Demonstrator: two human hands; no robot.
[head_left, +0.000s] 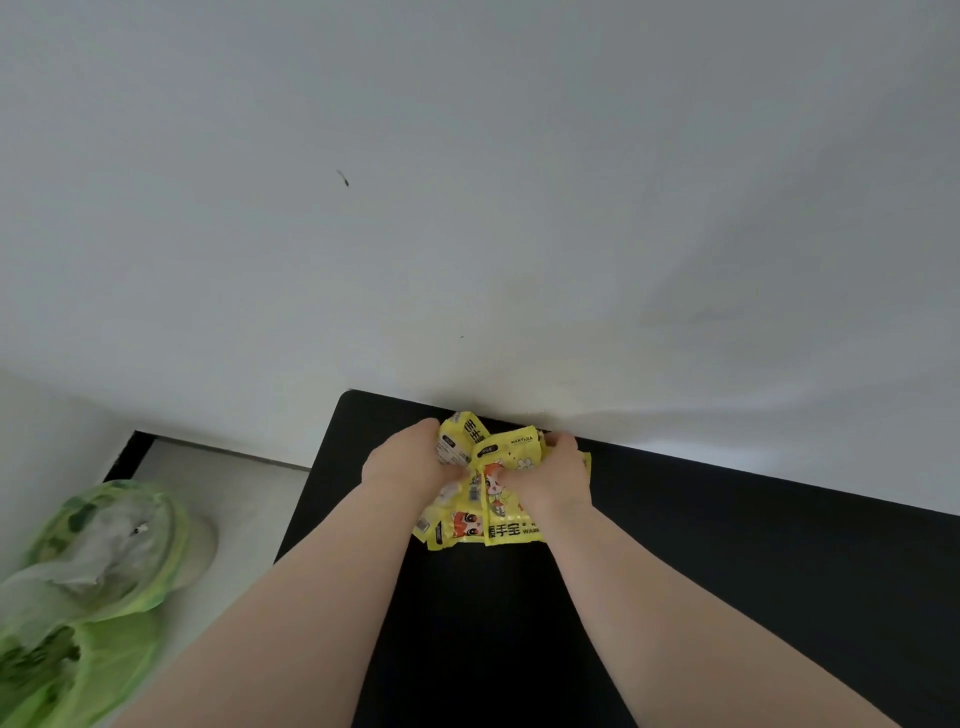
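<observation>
You are pressing a heap of yellow packets (511, 530) together at the bench's (727, 571) far edge, packets pointing every way. The nearest is reading "暖手宝", another beyond it "MANYIJIA". Your left hand (402, 460) and right hand (553, 480) are reaching forward, forearms converging, fingers curling round the heap between them.
</observation>
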